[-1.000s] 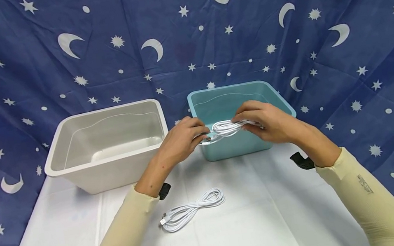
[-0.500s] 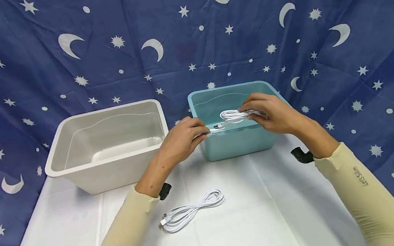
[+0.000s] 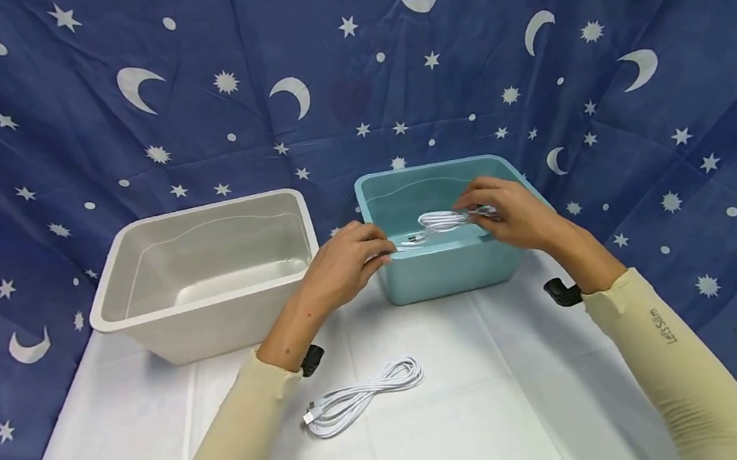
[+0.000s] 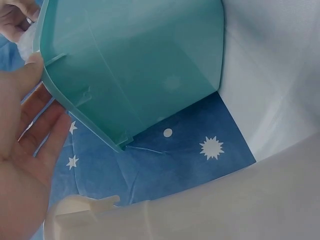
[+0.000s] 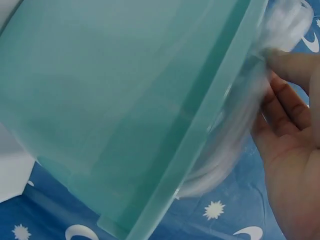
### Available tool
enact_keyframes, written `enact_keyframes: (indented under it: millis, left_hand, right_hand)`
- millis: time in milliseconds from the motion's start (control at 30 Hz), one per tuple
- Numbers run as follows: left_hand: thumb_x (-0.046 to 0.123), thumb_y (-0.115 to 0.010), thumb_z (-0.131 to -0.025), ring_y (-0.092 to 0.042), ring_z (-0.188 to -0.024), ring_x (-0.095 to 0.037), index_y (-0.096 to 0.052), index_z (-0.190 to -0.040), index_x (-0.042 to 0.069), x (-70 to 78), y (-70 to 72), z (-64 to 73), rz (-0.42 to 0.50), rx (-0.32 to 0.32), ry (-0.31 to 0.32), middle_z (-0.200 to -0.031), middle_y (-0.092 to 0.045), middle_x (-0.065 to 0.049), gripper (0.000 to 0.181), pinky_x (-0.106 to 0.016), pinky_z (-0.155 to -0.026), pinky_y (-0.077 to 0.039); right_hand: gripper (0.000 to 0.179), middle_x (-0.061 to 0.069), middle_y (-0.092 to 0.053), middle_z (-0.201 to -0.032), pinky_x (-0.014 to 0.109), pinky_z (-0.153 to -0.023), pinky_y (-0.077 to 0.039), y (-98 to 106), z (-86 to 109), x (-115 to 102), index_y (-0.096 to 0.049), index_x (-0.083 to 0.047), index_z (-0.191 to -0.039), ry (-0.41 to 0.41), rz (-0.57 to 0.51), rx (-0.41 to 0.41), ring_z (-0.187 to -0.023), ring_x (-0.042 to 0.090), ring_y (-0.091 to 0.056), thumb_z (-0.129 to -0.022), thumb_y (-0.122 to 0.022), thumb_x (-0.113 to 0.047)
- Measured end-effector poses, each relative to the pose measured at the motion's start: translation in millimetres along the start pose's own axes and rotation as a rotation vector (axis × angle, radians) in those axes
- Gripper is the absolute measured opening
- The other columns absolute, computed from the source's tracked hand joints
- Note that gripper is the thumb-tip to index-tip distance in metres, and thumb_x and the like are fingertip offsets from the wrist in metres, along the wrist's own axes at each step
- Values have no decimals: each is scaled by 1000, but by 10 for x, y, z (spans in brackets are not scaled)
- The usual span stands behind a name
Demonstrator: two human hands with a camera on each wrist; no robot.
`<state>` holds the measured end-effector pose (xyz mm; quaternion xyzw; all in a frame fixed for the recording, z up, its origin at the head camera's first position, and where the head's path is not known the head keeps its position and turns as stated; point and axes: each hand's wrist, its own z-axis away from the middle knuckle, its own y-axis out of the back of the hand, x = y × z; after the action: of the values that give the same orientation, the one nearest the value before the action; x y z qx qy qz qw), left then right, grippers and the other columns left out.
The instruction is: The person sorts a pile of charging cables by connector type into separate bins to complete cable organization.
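Note:
Over the teal bin, my right hand grips a coiled white USB cable between thumb and fingers. The coil hangs just inside the bin's opening. My left hand is at the bin's front left corner, pinching the cable's end close to the rim. In the left wrist view, the thumb lies by the rim and several fingers extend below it. The right wrist view shows the coil blurred behind the rim, under the right fingers. A second coiled white USB cable lies on the table.
A light grey bin stands left of the teal one. Both are on a white cloth, against a dark blue curtain printed with moons and stars.
My right hand has carried the coil from in front of the teal bin up and back over its opening. The left hand has barely moved. The cable on the table lies unchanged.

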<state>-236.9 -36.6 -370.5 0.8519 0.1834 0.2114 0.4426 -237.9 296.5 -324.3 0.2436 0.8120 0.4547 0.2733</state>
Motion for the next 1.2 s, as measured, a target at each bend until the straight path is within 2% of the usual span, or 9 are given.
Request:
enact_keyframes:
  millis: [167,700,833,933,1033,1200]
  left_hand:
    - [23,-69,-96,-53,-98,-14,-77,-111,19,7,12,14,1,4,2,-111,-65,5,17,-28,-81,-45]
    - [22,-69,-96,-52,-97,-14,-76,-112,18,8,-9,21,-8,1,2,-112,-65,4,19,-28,-81,-45]
    - [22,-69,-96,-52,-98,-14,-76,-112,18,6,-21,22,1,1,-3,-111,-65,5,19,-28,-82,-45]
    - [23,-68,-96,-52,-99,-13,-76,-112,18,8,-27,-1,7,5,-3,-110,-65,5,19,-27,-82,-45]
    - [23,-68,-96,-53,-98,-13,-76,-112,18,18,-24,-23,9,7,0,-110,-65,6,19,-27,-82,-45]
    - [23,-69,-96,-53,-97,-14,-77,-112,18,22,-15,1,-3,2,7,-109,-65,6,18,-28,-81,-45]
  right_hand:
    - [31,5,-64,-116,37,-83,-54,-25,10,-25,-71,-8,-117,-5,-10,18,-97,20,-63,-87,-73,3]
    - [27,-2,-65,-112,39,-83,-57,-134,84,-283,-71,-12,-114,69,-86,8,-98,17,-66,-88,-76,-7]
    - [26,-4,-65,-110,32,-80,-56,-175,99,-341,-72,-13,-112,110,-124,30,-95,19,-67,-87,-76,-5]
    - [26,-3,-66,-108,32,-79,-55,-190,113,-365,-72,-13,-111,135,-122,43,-94,18,-65,-87,-77,-5]
    - [26,1,-66,-107,37,-81,-56,-195,123,-389,-72,-11,-111,139,-125,32,-94,16,-65,-86,-77,-5]
    - [25,3,-66,-108,35,-82,-56,-250,131,-459,-72,-8,-112,140,-162,17,-95,17,-65,-87,-75,-5]
